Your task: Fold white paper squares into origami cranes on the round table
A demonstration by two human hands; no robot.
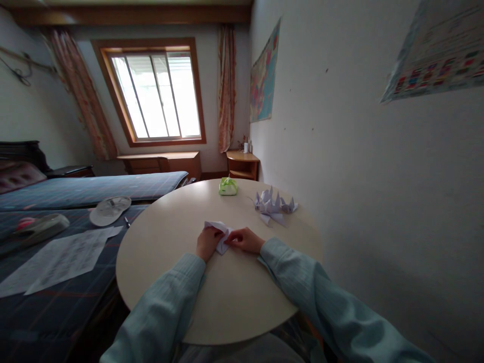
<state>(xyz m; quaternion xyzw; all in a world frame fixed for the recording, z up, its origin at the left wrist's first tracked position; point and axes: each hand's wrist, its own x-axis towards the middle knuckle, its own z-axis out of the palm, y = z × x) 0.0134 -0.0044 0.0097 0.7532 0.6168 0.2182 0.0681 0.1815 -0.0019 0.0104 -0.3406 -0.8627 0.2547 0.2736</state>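
Note:
A partly folded piece of white paper [223,245] is held between both hands, low over the round cream table [159,242]. My left hand [207,242] grips its left side, fingers closed on it. On the right side, my right hand [244,240] pinches the paper's edge with thumb and fingers together. The paper's upper flap spreads out above my left hand. Folded white paper pieces [273,203] with pointed tips stand in a group on the table, beyond my right hand.
A green and white tissue pack [228,186] sits at the table's far edge. To the left, a bed [143,187] holds printed sheets [71,257], a pale hat [110,210] and a pen [127,222]. A wall [363,201] rises close on the right.

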